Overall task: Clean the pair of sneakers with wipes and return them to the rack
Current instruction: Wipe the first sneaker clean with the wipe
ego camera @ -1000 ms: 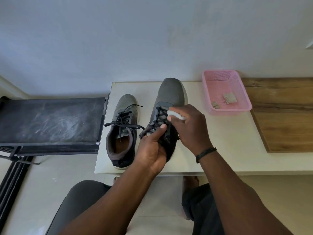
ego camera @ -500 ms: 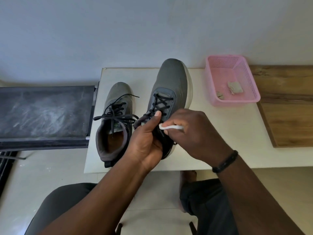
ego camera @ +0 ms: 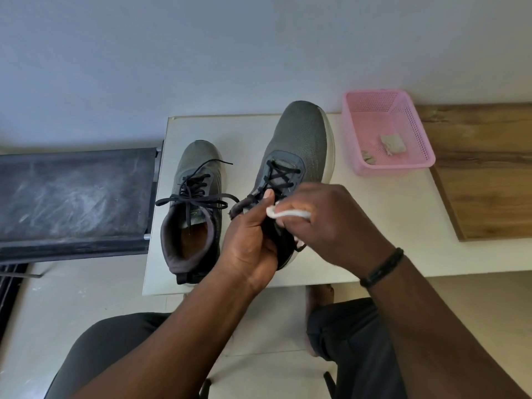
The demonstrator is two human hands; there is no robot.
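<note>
Two grey sneakers with black laces are over the white table [ego camera: 374,226]. The left sneaker [ego camera: 195,208] rests flat, its laces loose. The right sneaker [ego camera: 299,148] is tilted toe-up, raised off the table at the heel end. My left hand [ego camera: 250,243] grips it around the heel and collar, thumb at the tongue. My right hand [ego camera: 325,220] holds a folded white wipe [ego camera: 288,213] pressed against the sneaker's lace area and right side. The heel is hidden behind my hands.
A pink plastic basket [ego camera: 357,156] with used grey wipes [ego camera: 393,143] sits at the table's back right. A wooden board [ego camera: 486,174] lies to the right. A dark rack shelf [ego camera: 74,197] stands to the left of the table. My knees are below the table's front edge.
My right hand with the wipe slid from the upper laces down toward the sneaker's collar and side. The left hand kept its grip. The view shifted slightly.
</note>
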